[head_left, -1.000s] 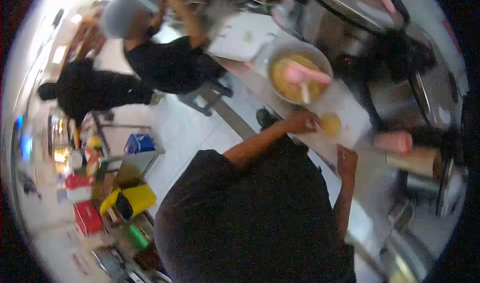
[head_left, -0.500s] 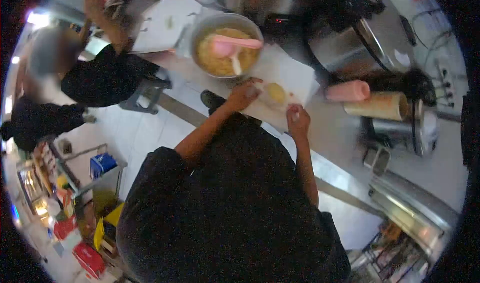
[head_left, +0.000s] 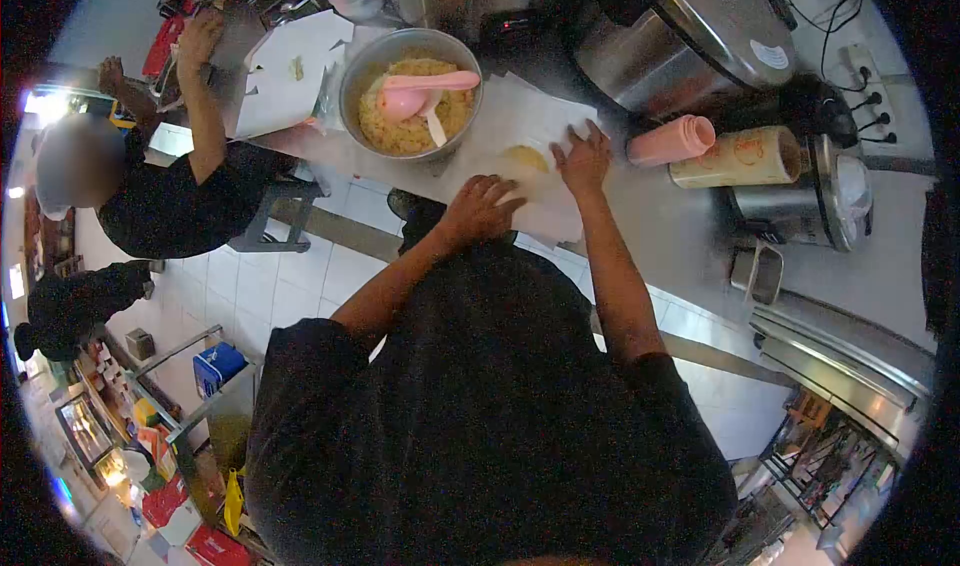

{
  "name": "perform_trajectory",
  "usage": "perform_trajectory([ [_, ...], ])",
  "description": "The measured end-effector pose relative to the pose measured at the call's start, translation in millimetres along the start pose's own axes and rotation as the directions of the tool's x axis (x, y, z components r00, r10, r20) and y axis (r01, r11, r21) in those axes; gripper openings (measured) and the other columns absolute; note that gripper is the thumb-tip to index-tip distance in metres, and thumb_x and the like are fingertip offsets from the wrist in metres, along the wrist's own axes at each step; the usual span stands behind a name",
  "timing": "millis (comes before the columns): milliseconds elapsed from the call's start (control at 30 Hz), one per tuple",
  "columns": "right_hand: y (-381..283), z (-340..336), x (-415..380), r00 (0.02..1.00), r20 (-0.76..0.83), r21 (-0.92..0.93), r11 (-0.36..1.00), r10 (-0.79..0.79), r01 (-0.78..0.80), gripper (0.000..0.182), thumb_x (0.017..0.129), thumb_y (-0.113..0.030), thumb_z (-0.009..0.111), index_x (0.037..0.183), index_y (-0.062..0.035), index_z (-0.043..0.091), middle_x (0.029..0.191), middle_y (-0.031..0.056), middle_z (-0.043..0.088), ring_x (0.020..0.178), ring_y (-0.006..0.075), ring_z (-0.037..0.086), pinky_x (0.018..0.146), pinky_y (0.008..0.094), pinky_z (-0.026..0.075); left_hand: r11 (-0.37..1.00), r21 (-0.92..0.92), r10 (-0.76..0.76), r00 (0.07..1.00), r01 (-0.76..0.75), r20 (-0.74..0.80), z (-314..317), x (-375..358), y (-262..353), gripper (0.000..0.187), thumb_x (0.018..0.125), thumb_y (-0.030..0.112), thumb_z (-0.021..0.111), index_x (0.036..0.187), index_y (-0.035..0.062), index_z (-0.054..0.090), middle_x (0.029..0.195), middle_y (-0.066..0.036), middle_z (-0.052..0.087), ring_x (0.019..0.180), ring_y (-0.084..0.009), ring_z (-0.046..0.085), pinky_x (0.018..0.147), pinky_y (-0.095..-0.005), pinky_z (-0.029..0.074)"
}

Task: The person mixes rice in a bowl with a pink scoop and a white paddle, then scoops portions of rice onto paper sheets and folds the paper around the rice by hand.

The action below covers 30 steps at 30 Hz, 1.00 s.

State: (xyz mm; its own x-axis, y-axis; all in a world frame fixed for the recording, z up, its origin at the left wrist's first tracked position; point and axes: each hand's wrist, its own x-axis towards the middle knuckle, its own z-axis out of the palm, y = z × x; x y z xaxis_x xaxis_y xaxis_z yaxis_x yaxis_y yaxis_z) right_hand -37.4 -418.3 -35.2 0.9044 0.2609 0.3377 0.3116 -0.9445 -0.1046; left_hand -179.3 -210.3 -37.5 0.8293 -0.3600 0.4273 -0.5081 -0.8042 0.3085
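A sheet of white wrapping paper [head_left: 550, 206] lies on the counter in front of me, with a small mound of yellow food [head_left: 525, 158] showing on it. The mound's near side looks covered by paper. My left hand [head_left: 482, 211] rests at the paper's near left edge, fingers apart. On the paper's right side, my right hand [head_left: 583, 161] is spread, fingertips touching the sheet. Left of the paper stands a metal bowl [head_left: 347, 106] of yellow rice [head_left: 400, 131]. A pink scoop [head_left: 405, 101] and a white spoon [head_left: 435, 126] lie in the rice.
To the right are a pink bottle [head_left: 670, 141], a paper-wrapped roll [head_left: 740, 158] and steel pots [head_left: 690, 51]. Another person [head_left: 190, 201] sits at the left by a white sheet [head_left: 290, 76]. A metal rack [head_left: 225, 406] stands lower left.
My right hand has moved forward onto the paper and spread its fingers. My left hand has come slightly nearer to me. The yellow mound now shows less. The view has shifted.
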Motion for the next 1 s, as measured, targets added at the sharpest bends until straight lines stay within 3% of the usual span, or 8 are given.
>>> perform_trajectory([
  [200, -7.2, -22.9, 22.0, 0.989, 0.15, 0.243, 0.969, -0.002, -0.035, 0.025, 0.066, -0.025, 0.081, 0.076, -0.0092, 0.064, 0.102, 0.0077, 0.064, 0.096, 0.0275, 0.06, 0.088, 0.0393, 0.046, 0.999, 0.004, 0.032, 0.997, -0.032, 0.064, 18.9, 24.8, 3.3, 0.052, 0.075, 0.023, 0.067, 0.126, 0.0203, 0.057, 0.125, -0.009, 0.054, 0.116, -0.0307, 0.05, 0.098, -0.0474, 0.04],
  [300, -4.5, -31.6, 30.5, 0.848, 0.518, 0.405, 0.842, 0.111, -0.357, 0.025, 0.069, -0.019, 0.08, 0.07, -0.0079, 0.057, 0.094, 0.0063, 0.068, 0.083, 0.0255, 0.065, 0.076, 0.0323, 0.051, 1.0, -0.001, -0.004, 0.991, 0.004, 0.135, 21.2, 26.4, -1.0, 0.052, 0.074, 0.024, 0.068, 0.125, 0.0206, 0.058, 0.124, -0.008, 0.054, 0.117, -0.0306, 0.05, 0.099, -0.0475, 0.039],
  [400, -18.0, -49.5, 0.8, 0.968, 0.068, 0.861, 0.476, 0.243, -0.18, 0.021, 0.074, -0.023, 0.075, 0.084, -0.0097, 0.063, 0.089, 0.0074, 0.069, 0.073, 0.0293, 0.064, 0.07, 0.0401, 0.052, 0.999, -0.036, -0.027, 0.98, 0.035, 0.2, 21.2, 31.2, -7.1, 0.05, 0.075, 0.024, 0.068, 0.124, 0.0217, 0.058, 0.124, -0.007, 0.055, 0.117, -0.03, 0.05, 0.1, -0.0472, 0.039],
  [500, -13.4, -77.5, -35.3, 0.997, 0.051, 0.708, 0.706, -0.055, 0.002, 0.015, 0.081, -0.02, 0.068, 0.092, -0.0105, 0.064, 0.095, 0.008, 0.068, 0.086, 0.0286, 0.065, 0.077, 0.0397, 0.052, 0.999, -0.044, -0.017, 0.964, 0.029, 0.264, 22.8, 33.2, -13.1, 0.047, 0.077, 0.024, 0.066, 0.124, 0.023, 0.058, 0.124, -0.005, 0.055, 0.118, -0.0287, 0.05, 0.101, -0.0472, 0.038],
  [567, -8.0, -54.9, -62.1, 0.952, 0.258, 0.435, 0.9, -0.165, 0.038, 0.014, 0.083, -0.02, 0.064, 0.094, -0.0107, 0.064, 0.1, 0.0077, 0.067, 0.094, 0.0288, 0.063, 0.079, 0.0398, 0.052, 0.998, 0.001, 0.064, 0.973, -0.066, 0.222, 13.6, 31.6, -13.7, 0.044, 0.079, 0.026, 0.064, 0.123, 0.0231, 0.058, 0.125, -0.004, 0.055, 0.118, -0.0276, 0.05, 0.102, -0.0473, 0.037],
  [667, -11.3, -53.4, -75.6, 0.939, 0.278, 0.346, 0.933, -0.2, 0.096, 0.019, 0.083, -0.016, 0.062, 0.101, -0.0124, 0.066, 0.105, 0.0073, 0.065, 0.102, 0.026, 0.062, 0.08, 0.0385, 0.053, 0.854, 0.33, 0.456, 0.884, -0.402, -0.102, 3.6, 46.3, -11.8, 0.039, 0.085, 0.027, 0.06, 0.123, 0.0197, 0.058, 0.13, -0.006, 0.053, 0.119, -0.0289, 0.049, 0.098, -0.0415, 0.042],
  [867, -10.9, -37.5, -87.0, 0.952, 0.116, 0.383, 0.897, -0.283, 0.22, 0.025, 0.085, -0.019, 0.062, 0.109, -0.0166, 0.067, 0.115, 0.0031, 0.064, 0.114, 0.0227, 0.058, 0.088, 0.0352, 0.052, 0.999, 0.038, -0.025, 0.929, 0.012, 0.37, -1.0, 30.6, -39.9, 0.037, 0.088, 0.026, 0.059, 0.123, 0.0123, 0.058, 0.124, -0.008, 0.059, 0.117, -0.0299, 0.054, 0.104, -0.0414, 0.039],
  [1000, 10.7, -15.8, -95.9, 0.871, 0.088, 0.254, 0.856, -0.484, 0.45, 0.025, 0.089, -0.021, 0.059, 0.112, -0.0176, 0.066, 0.12, 0.0026, 0.064, 0.119, 0.022, 0.056, 0.09, 0.0361, 0.052, 0.995, -0.074, -0.046, 0.977, 0.063, 0.21, 12.2, -17.2, -66.8, 0.032, 0.09, 0.023, 0.055, 0.119, 0.0111, 0.061, 0.12, -0.009, 0.062, 0.111, -0.0296, 0.058, 0.103, -0.0438, 0.04],
])
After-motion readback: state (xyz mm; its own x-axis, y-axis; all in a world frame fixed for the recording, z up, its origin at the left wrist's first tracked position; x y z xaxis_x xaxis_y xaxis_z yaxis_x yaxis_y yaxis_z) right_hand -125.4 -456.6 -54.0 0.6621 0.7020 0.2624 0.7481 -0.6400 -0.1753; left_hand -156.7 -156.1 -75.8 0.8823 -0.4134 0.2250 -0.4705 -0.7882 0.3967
